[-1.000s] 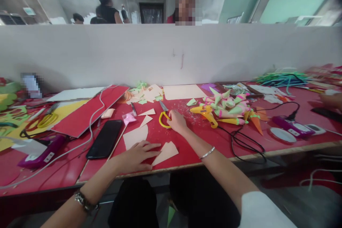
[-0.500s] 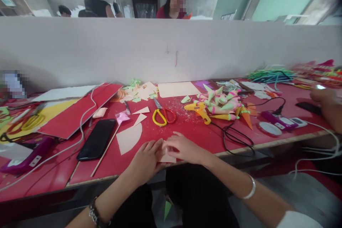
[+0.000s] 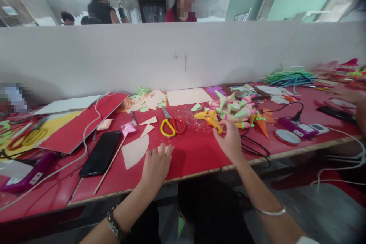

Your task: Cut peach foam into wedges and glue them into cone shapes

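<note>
My right hand (image 3: pixel 229 143) has its thumb and fingers closed around the lower end of the handle of a yellow hot glue gun (image 3: pixel 206 115), which lies on the red table. Nearer the front edge, my left hand (image 3: pixel 156 164) is curled with its knuckles up. A pale sliver of paper (image 3: pixel 170 148) shows at its fingertips; the rest is hidden by the fingers. Just left of that hand lies a cream paper sector (image 3: pixel 135 152). Scissors (image 3: pixel 172 125) with one yellow and one red handle rest between the hands, farther back.
Paper cones (image 3: pixel 236 108) in green and pink are heaped behind the glue gun, its black cord trailing right. A black phone (image 3: pixel 100 154), a thin stick (image 3: pixel 110 166) and a red board (image 3: pixel 85 124) lie left. Another person's hand (image 3: pixel 347 97) is at far right.
My right hand has left the paper at the table edge and moved right and forward to the glue gun's handle. My left hand has shifted slightly up, and the paper no longer lies flat below it.
</note>
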Motion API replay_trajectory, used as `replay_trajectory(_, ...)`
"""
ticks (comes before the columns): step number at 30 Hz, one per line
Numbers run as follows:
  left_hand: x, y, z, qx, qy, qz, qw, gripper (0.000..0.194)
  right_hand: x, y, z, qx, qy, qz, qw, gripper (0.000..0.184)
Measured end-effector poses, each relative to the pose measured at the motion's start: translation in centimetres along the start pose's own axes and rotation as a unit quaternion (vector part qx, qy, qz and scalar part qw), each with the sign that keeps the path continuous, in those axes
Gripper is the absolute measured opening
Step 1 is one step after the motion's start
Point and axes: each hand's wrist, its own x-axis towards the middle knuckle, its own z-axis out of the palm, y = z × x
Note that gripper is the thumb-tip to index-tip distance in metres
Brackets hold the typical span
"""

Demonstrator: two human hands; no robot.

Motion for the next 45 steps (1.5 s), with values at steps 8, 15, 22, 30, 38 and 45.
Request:
replay_trajectory(8, -0.7, -1.6, 0.4, -0.226, -0.046, 0.17, 0.958, 0.059, 2.0, 4.8, 1.8, -0.096, -0.115, -0.038, 0.988, 0.024)
replay_trajectory(15, -1.7, -2.8, 1.7, -0.224, -0.048, 0.243, 0.942, 0.038, 3.1, 5.3, 2.8, -0.112, -0.172, -0.046, 0.978, 0.032)
replay_trajectory(22, -0.9, -1.8, 1.6, -0.198, -0.012, 0.24, 0.95, 0.056, 4.5, 4.1, 0.6, -0.137, -0.183, -0.031, 0.973, 0.036)
replay_trajectory(30, 1.4, -1.8, 2.5, -0.236, -0.018, 0.244, 0.941, 0.06, 4.4, -0.3, -3.7, -0.181, -0.255, -0.109, 0.944, 0.046)
replay_trajectory(38, 1.7, -2.0, 2.9, -0.279, -0.025, 0.251, 0.927, 0.059, 4.0, -1.6, -4.1, -0.198, -0.392, -0.179, 0.88, 0.036)
replay_trajectory(45, 1.7, -1.9, 2.8, -0.29, -0.017, 0.251, 0.923, 0.053, 3.3, -1.4, -4.0, -0.204, -0.443, -0.204, 0.849, 0.026)
